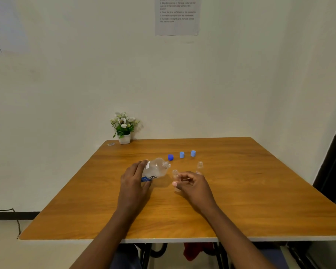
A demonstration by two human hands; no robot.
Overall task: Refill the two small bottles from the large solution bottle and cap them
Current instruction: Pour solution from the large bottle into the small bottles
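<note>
left hand (136, 179) grips big clear white-labelled solution bottle (157, 168), tipped, mouth near small clear bottle (175, 174) pinched by right hand (192, 185) fingers; 2nd small clear bottle (199, 166) stands on wooden surface (241, 191) just beside.

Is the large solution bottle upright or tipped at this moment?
Tipped. The left hand holds the large solution bottle leaning, its uncapped neck pointing toward the small bottle in the right hand.

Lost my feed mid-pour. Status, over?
Left hand grips large bottle, tilted. Right hand holds small bottle, uncapped. Second small bottle stands aside. Caps behind, not obstructing.
</note>
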